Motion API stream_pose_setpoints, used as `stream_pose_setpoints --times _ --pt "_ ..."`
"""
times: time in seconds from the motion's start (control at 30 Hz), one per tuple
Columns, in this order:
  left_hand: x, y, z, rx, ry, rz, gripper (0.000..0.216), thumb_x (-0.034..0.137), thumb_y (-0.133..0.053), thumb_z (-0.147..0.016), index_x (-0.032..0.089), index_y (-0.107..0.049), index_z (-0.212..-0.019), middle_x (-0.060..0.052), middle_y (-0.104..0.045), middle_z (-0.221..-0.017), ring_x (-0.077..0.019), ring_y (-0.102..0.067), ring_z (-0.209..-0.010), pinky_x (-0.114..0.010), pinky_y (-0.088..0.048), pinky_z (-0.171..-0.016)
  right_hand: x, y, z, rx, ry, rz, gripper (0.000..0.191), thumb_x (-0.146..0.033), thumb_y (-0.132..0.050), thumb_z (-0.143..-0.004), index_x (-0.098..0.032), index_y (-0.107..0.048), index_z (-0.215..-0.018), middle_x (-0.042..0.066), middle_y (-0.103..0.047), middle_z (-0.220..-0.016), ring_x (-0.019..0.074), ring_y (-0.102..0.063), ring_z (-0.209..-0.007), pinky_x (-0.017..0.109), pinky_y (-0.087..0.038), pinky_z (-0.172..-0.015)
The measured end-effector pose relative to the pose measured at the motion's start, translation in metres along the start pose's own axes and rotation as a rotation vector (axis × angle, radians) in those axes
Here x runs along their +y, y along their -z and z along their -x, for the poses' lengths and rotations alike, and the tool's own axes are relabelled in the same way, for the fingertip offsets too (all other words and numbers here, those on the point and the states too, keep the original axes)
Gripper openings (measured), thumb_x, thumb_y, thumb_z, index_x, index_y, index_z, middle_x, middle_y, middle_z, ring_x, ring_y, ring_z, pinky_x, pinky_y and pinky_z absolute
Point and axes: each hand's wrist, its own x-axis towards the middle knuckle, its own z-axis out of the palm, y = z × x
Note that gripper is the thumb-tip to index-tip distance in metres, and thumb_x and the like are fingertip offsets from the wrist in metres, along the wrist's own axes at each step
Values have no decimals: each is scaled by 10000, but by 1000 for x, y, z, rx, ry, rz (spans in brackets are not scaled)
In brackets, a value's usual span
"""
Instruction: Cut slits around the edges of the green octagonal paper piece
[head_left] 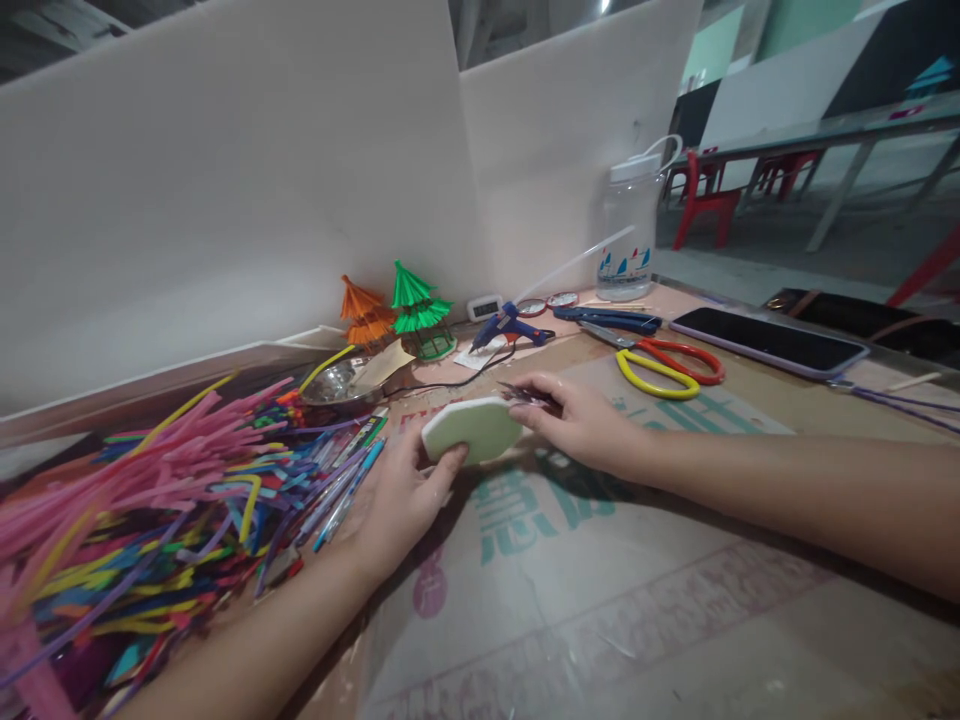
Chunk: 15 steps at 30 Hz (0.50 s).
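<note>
My left hand (416,490) grips a flat, many-sided disc (472,432) by its lower left edge, thumb on the pale green face. The disc has a thick white rim and is tilted up above the table. My right hand (574,415) is closed around a small dark pointed tool (529,395), whose tip points left over the disc's upper right edge. The fingers hide most of this tool, so its kind cannot be made out. Both hands are over a printed plastic sheet (585,600).
Fuzzy craft stems (165,480) are heaped at left beside pens (349,495) and a metal bowl (341,380). Behind stand orange (366,315) and green (420,305) tiered models and a glue gun (506,325). Scissors (667,370), pliers (607,318), a phone (769,340) and a bottle (628,230) lie or stand at right.
</note>
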Motion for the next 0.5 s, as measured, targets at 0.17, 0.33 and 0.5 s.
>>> stream_pose_setpoints --times 0.17,0.33,0.5 --pt "0 3 2 -30 -56 -69 362 413 -610 -913 186 -635 -1194 -85 -728 -1117 -223 -689 -982 -311 -551 -837 1 -2 3 -38 79 105 134 -235 -588 -911 -158 -686 -959 49 -709 -796 163 -610 -677 264 -447 -601" --pt "-12 9 4 -24 -126 -178 290 291 -567 -935 227 -645 -1207 -74 -715 -1192 -241 -656 -1096 -363 -520 -945 -2 5 7 -26 271 190 303 -344 -542 -977 -144 -676 -1162 110 -738 -1022 213 -666 -875 324 -496 -758" --pt "-17 13 5 -34 -129 -287 309 270 -549 -943 262 -618 -1243 -54 -702 -1219 -241 -642 -1112 -384 -494 -982 -3 11 5 -26 448 305 374 -389 -448 -1042 -151 -659 -1238 101 -729 -1017 207 -645 -890 311 -469 -749"
